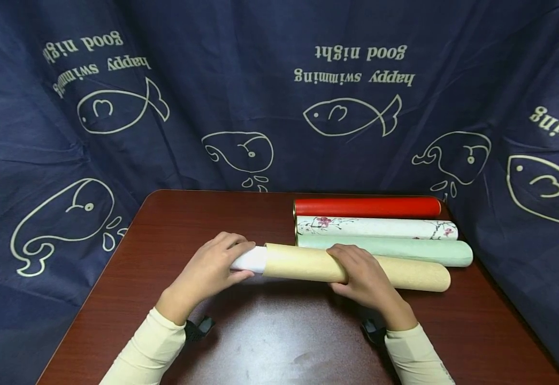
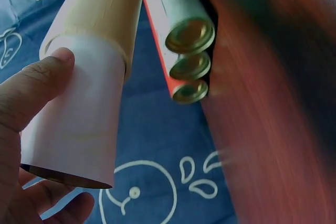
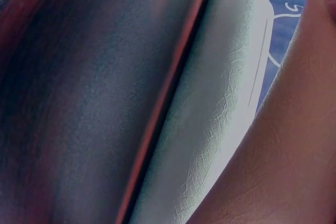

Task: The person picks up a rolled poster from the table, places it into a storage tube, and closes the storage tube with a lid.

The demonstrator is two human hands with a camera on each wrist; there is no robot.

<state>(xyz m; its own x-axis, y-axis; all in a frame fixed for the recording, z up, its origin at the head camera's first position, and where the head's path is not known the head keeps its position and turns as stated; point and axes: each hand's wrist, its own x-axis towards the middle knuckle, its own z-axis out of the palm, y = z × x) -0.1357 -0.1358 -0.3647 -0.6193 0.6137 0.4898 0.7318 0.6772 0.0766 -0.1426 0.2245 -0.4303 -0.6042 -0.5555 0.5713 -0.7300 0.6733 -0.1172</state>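
A cream cardboard tube (image 1: 298,262) lies crosswise before me, with a white inner roll (image 1: 251,260) emerging from its left end. My left hand (image 1: 214,266) holds that roll, thumb on one side and fingers on the other. In the left wrist view the thumb lies along the white roll (image 2: 84,108) close to the cream rim (image 2: 127,61), and the roll's outer end is dark. My right hand (image 1: 361,275) grips the cream tube around its middle from above. In the right wrist view the hand (image 3: 283,145) borders a pale, crinkled tube (image 3: 210,98); its fingertips are hidden.
Beyond the cream tube lie a mint green tube (image 1: 404,250), a white tube with plum blossoms (image 1: 380,226) and a red tube (image 1: 366,207), side by side. Their metal ends show in the left wrist view. A dark blue curtain (image 1: 260,96) hangs around the brown table (image 1: 202,214).
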